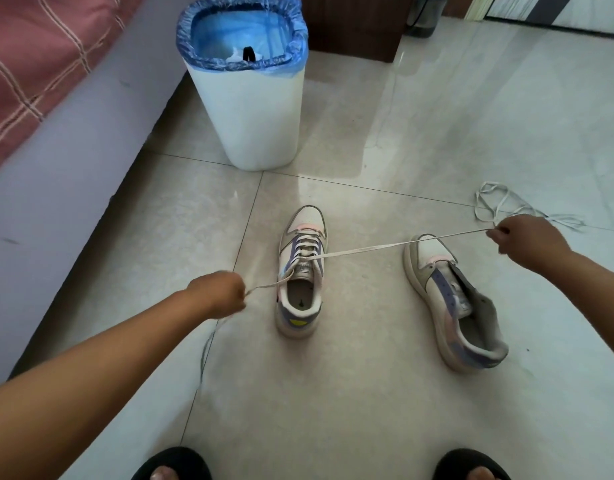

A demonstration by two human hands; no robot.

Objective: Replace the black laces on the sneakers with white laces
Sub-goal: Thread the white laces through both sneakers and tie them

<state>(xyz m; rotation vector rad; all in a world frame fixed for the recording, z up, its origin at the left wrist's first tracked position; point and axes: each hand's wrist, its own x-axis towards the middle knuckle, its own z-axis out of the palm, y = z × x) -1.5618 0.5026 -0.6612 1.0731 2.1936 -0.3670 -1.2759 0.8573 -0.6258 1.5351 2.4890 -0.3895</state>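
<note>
Two white sneakers with purple and pink trim stand on the tiled floor. The left sneaker [300,299] is threaded with a white lace [364,250] through its eyelets. My left hand [219,292] grips one end of that lace, low and left of the shoe. My right hand [527,240] grips the other end, pulled taut to the right above the toe of the right sneaker [450,299]. The right sneaker has no lace and its tongue lies open. A second white lace [495,202] lies loose on the floor behind my right hand.
A white bin [260,109] with a blue liner stands behind the left sneaker; something black and white lies inside. A bed edge [63,140] runs along the left. My feet in black slippers [174,464] show at the bottom. A dark cabinet [354,26] stands at the back.
</note>
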